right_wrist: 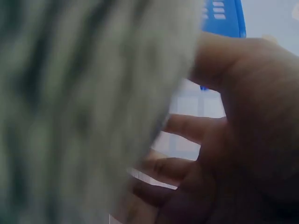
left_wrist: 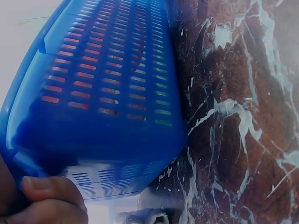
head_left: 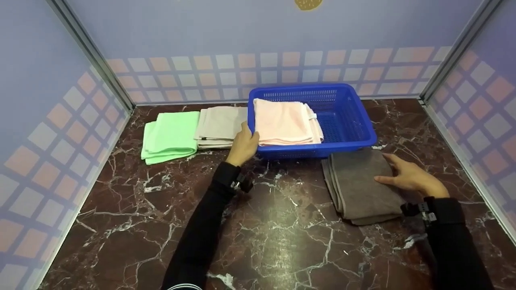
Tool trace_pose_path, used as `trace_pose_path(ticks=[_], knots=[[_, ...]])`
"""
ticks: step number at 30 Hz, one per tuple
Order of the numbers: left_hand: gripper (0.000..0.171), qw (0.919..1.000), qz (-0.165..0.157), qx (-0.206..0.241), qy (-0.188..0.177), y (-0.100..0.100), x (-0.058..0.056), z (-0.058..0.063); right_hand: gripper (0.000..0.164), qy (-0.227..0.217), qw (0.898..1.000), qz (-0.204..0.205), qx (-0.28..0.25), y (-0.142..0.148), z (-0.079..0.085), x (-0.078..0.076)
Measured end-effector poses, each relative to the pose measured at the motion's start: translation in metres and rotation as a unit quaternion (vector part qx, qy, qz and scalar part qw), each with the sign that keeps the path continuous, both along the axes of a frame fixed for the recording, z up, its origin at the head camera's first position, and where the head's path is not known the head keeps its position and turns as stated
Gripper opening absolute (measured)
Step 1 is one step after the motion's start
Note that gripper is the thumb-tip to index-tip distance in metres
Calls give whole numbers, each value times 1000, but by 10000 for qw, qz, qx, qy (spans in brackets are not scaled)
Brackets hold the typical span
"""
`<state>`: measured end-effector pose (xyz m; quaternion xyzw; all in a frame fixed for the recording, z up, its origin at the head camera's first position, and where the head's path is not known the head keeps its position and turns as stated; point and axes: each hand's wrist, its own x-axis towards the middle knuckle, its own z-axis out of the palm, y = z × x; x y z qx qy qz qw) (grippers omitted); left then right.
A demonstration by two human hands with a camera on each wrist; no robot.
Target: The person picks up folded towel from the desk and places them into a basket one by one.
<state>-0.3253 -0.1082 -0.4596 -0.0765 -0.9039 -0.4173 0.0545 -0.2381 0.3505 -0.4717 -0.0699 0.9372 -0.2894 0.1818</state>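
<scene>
My left hand (head_left: 244, 146) grips the left front corner of a blue plastic basket (head_left: 363, 121), its fingers curled over the rim, as the left wrist view also shows. Folded pale pink towels (head_left: 282, 121) lie in the basket's left part. Just in front of the basket's right half is a folded grey-brown towel (head_left: 360, 185), layered edges facing left. My right hand (head_left: 411, 175) holds that towel by its right side, thumb over the top and the other fingers at the far edge. In the right wrist view the towel (right_wrist: 88, 107) looms blurred, the fingers passing behind it.
A folded light green towel (head_left: 175, 135) lies at the left on the dark marbled tabletop (head_left: 278, 233). Beside it, a folded beige towel (head_left: 221, 123) reaches up to the basket's left side. Tiled-pattern panels (head_left: 225, 76) stand at the back and both sides.
</scene>
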Motion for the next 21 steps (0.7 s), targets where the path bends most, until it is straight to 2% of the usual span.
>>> trace_pose_path(ticks=[6,8,11,14,16,21], knots=[[53,9999,115,10,-46,4,-1,0,108,279,9972,306,620,-31,3,2],[53,9999,138,-17,-66,3,-1,0,110,189,9972,507,510,-45,2,3],[53,9999,111,-30,-66,3,-1,0,108,-100,9967,802,56,-58,4,8],[53,9999,111,-44,-81,3,-1,0,101,-151,9923,1210,-210,-65,2,11],[53,9999,108,-64,-117,3,0,0,95,-103,9906,1342,-252,-71,0,12],[54,9998,86,-61,-154,1,0,0,93,231,9915,1231,-347,-93,-11,13]])
